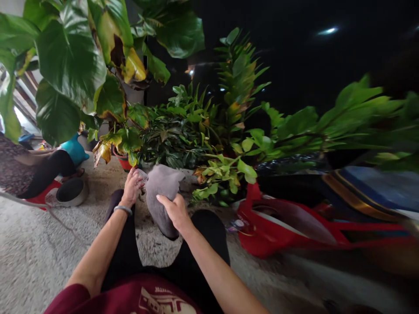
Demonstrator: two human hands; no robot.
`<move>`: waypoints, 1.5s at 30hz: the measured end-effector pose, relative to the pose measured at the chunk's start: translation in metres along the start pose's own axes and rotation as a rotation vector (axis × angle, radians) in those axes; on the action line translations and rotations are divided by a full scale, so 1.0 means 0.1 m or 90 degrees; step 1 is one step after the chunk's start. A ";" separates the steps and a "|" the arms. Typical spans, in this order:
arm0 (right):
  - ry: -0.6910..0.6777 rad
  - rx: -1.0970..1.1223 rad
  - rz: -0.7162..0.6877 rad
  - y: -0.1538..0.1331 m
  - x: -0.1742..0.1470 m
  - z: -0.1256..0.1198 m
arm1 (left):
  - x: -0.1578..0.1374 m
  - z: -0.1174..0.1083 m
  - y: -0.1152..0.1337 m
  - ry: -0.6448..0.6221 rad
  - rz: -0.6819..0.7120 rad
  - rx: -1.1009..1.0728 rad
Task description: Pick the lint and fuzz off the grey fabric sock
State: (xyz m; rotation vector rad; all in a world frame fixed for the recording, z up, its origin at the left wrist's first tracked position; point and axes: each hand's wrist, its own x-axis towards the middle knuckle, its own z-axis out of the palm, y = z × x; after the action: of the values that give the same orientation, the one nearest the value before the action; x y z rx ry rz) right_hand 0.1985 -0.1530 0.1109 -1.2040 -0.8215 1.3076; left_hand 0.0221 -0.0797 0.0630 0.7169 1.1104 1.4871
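Observation:
My right hand (pixel 176 213) grips a soft grey cloth (pixel 162 187), with the thumb lying over its front. The cloth hangs between my knees, its lower end darker and rounded, its upper edge uneven. Just left of it is my left hand (pixel 131 187), a grey band on its wrist. Its fingers close around a small whitish, see-through piece with a lacy pattern (pixel 142 176); what kind of thing this is I cannot make out. The piece is right beside the cloth's left edge, and whether they touch is unclear.
Leafy plants (pixel 183 126) crowd the area ahead, one in a red pot (pixel 122 159). At left, a person (pixel 22 165) sits on a red stool (pixel 44 196) near a grey basin (pixel 72 192) and a turquoise item (pixel 74 149). A red bag (pixel 262 226) stands at right.

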 end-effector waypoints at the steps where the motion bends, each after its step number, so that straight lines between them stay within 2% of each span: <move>1: 0.003 -0.048 -0.016 -0.03 0.03 0.01 | -0.14 0.03 -0.01 -0.012 0.020 -0.005; 3: -0.016 -0.141 -0.040 -0.06 0.04 0.06 | -0.42 0.10 -0.05 -0.043 0.051 0.002; 5: -0.055 -0.176 -0.073 -0.08 0.00 0.13 | -0.61 0.18 -0.08 -0.063 0.061 0.016; 8: -0.164 -0.231 -0.143 -0.16 -0.05 0.16 | -0.73 0.23 -0.05 -0.054 0.035 0.021; 11: -0.319 -0.314 -0.177 -0.32 0.00 0.05 | -0.72 0.20 0.03 -0.076 -0.010 -0.003; 15: -0.460 -0.407 -0.136 -0.57 0.27 -0.24 | -0.73 0.08 0.08 -0.116 -0.101 0.001; 16: -0.450 -0.398 -0.124 -0.62 0.37 -0.31 | -0.73 0.06 0.09 -0.112 -0.118 0.010; 17: -0.404 -0.371 -0.120 -0.65 0.46 -0.36 | -0.73 0.03 0.09 -0.104 -0.130 0.019; 21: -0.016 -0.198 -0.177 -0.60 0.83 -0.43 | -0.73 -0.02 0.13 -0.060 -0.132 0.024; 22: 0.050 -0.170 -0.186 -0.53 0.90 -0.42 | -0.74 -0.03 0.14 -0.057 -0.129 0.023; 23: 0.095 -0.145 -0.183 -0.46 0.96 -0.41 | -0.75 -0.03 0.17 -0.060 -0.128 0.024; 25: 0.133 -0.087 -0.137 -0.29 1.06 -0.37 | -0.79 -0.01 0.23 -0.078 -0.127 0.031; 28: 0.108 0.041 0.000 -0.11 1.17 -0.32 | -0.87 0.08 0.42 -0.103 -0.099 0.038; 31: 0.009 0.159 0.094 -0.07 1.24 -0.29 | -0.88 0.26 0.75 -0.108 -0.030 0.036; 34: -0.083 0.222 0.076 -0.09 1.27 -0.28 | -0.77 0.50 1.07 -0.103 0.054 0.025; 36: -0.123 0.234 0.046 -0.10 1.26 -0.29 | -0.67 0.63 1.16 -0.097 0.095 0.014; 39: -0.136 0.198 0.028 -0.05 1.25 -0.32 | -0.63 0.70 1.03 -0.099 0.072 0.020; 43: -0.107 0.098 0.053 0.11 1.26 -0.39 | -0.85 0.56 0.62 -0.111 -0.097 0.064; 45: -0.109 0.064 0.069 0.22 1.26 -0.41 | -0.94 0.53 0.57 -0.126 -0.147 0.069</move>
State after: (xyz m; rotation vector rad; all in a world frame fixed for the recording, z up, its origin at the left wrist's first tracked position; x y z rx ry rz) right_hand 0.2501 -0.0408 0.0582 -1.0806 -0.8109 1.5382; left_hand 0.0678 -0.1546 0.1478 0.7655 1.0878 1.1434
